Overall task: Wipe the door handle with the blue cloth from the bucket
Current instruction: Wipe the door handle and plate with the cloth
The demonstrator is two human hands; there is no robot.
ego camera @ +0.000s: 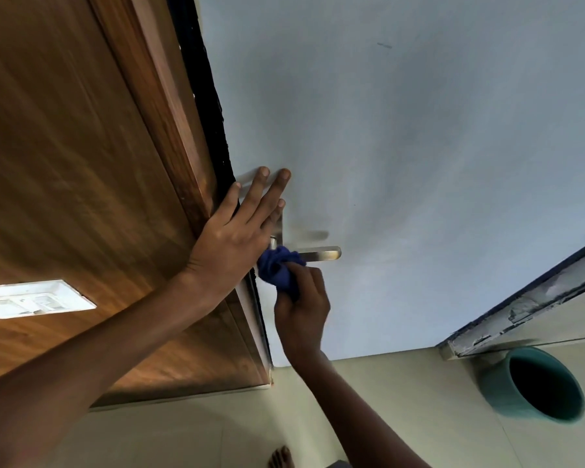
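Starting at the far left, a white switch plate [36, 300] sits in a brown wooden panel [65, 157], whose frame runs down to the dark edge of a pale grey-blue door [419, 146]. The left hand [237, 228] lies flat and spread against that door edge, fingers straight and apart, gripping nothing; its fingertips reach over the upper part of the metal plate [279, 228] behind the door handle [321, 254]. Just below and to the right, the right hand [301, 298] is closed in a fist around the blue cloth [279, 266], which is bunched up and pressed onto the inner end of the door handle, next to the plate. The free end of the handle lever sticks out to the right of the cloth, bare and shiny. Further right, low on the tiled floor [402, 400], a teal bucket [537, 386] stands beside a worn, chipped frame [527, 305], well apart from the hands. A bare foot [281, 457] shows at the bottom edge.
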